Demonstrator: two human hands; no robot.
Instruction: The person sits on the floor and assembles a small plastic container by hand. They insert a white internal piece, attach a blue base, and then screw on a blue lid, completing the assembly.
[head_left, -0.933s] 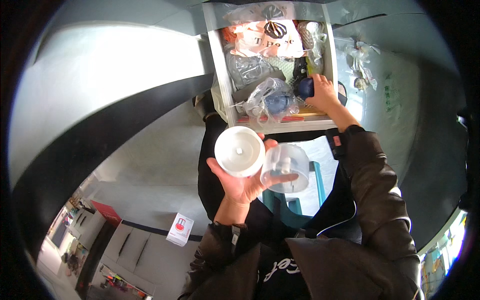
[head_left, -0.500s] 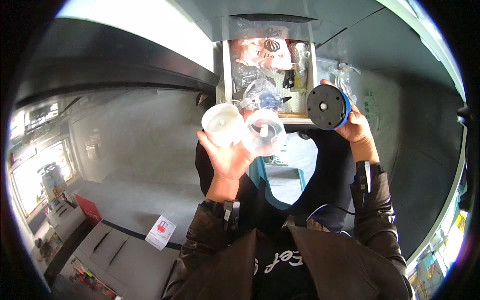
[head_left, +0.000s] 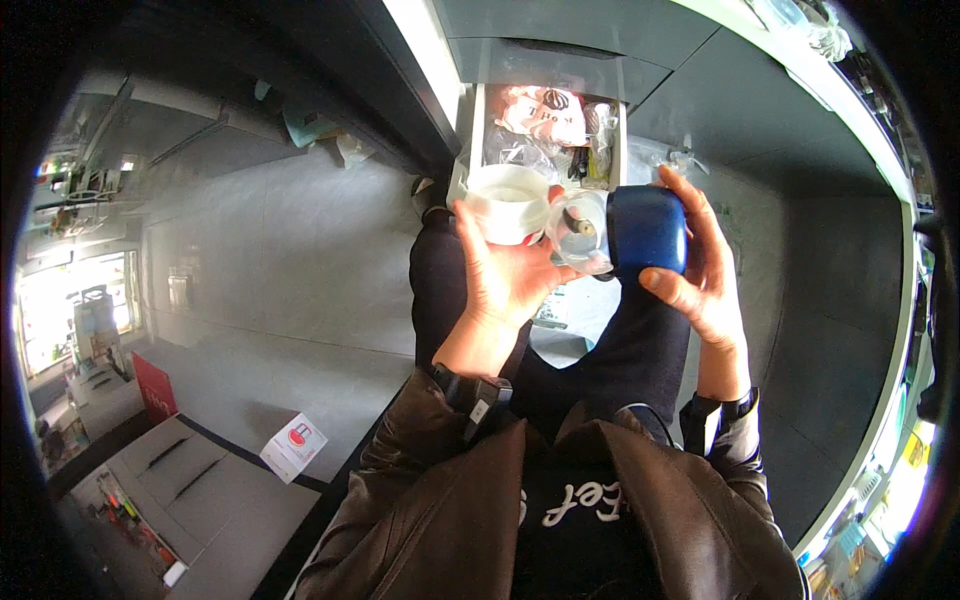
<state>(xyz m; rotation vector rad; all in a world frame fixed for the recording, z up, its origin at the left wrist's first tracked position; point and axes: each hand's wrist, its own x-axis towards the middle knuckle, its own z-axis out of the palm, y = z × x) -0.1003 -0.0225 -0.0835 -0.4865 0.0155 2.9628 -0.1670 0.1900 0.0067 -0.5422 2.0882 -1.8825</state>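
Note:
A round white plastic container (head_left: 497,224) and a clear plastic cup (head_left: 592,258) are held side by side in my left hand (head_left: 500,285). Its thumb lies along the white container, and the fingers are partly hidden behind the two vessels. A dark blade-like part (head_left: 578,222) shows inside the clear cup. My right hand (head_left: 708,290) wraps round a rounded blue housing (head_left: 655,235) with a black end, lying sideways. That black end meets the open side of the clear cup; whether the two are joined, I cannot tell.
Beyond my hands an open drawer (head_left: 622,140) holds a pink printed bag (head_left: 540,115), clear plastic wrapping (head_left: 515,155) and small dark items. More clear wrapping (head_left: 680,160) lies right of it. At lower left are a grey cabinet (head_left: 215,490) and a small white box (head_left: 295,447).
My right hand has moved left and turned the blue housing, bringing its black end against the clear cup. The white container and cup have tilted and moved slightly right with my left hand.

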